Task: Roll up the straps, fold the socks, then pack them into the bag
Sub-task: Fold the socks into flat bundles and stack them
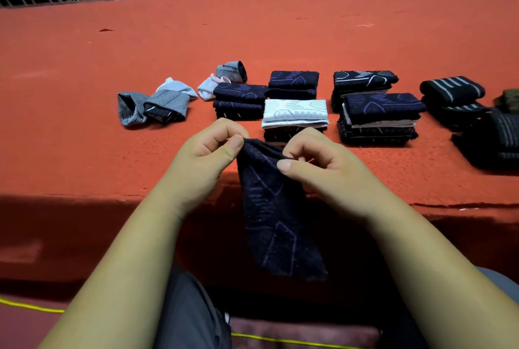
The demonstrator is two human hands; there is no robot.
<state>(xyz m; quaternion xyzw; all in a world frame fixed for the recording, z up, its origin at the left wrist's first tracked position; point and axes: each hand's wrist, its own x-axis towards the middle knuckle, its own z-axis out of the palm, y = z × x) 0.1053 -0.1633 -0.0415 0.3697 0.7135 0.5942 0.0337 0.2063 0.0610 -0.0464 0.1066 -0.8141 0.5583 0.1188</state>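
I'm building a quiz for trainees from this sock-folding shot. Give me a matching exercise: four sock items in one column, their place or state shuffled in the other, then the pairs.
1. nearest purple-lined sock
2. white sock
3. grey socks
4. white-striped black socks

A. stacked near the view's right edge
B. hanging, pinched by left hand and right hand
C. folded on top of a middle stack
D. at the row's left end

Pairs: 1-B, 2-C, 3-D, 4-A

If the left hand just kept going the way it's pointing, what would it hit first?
The left hand, pinching a dark sock, would likely reach the leftmost stack of folded dark socks first; depth is unclear.
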